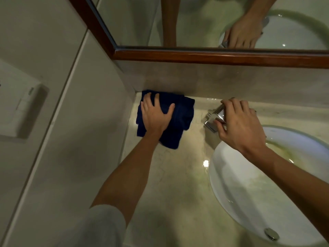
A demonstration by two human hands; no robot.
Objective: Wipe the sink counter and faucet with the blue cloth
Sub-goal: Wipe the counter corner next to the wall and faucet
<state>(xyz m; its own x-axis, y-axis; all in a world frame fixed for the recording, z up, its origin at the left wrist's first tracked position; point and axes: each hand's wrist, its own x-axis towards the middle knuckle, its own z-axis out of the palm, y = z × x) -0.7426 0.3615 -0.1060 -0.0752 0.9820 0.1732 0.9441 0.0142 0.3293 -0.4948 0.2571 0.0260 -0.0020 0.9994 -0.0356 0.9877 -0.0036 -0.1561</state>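
The left hand (154,116) lies flat on the blue cloth (166,119), palm down, fingers straight and a little spread, thumb splayed toward the faucet (215,118). It presses the cloth rather than gripping it. The cloth is bunched and folded on the pale marble surface (178,175), in the far corner where the backsplash meets the side wall (80,131), well to the left of the faucet. Part of it sticks out below the wrist and past the thumb side. The left forearm runs straight from the near edge up to the cloth, with a grey sleeve (106,227) bunched at the elbow.

The right hand (240,125) is on the faucet itself, a chrome fitting with square edges that stands just behind the white sink (229,182). The fingers curl over its top and the thumb comes in from the near side, so the hand grips it. The right forearm crosses over the basin from the right. A round metal drain (271,234) sits low in the bowl.

Above the faucet, the wood-framed mirror (213,57) reflects the right hand on the fitting.
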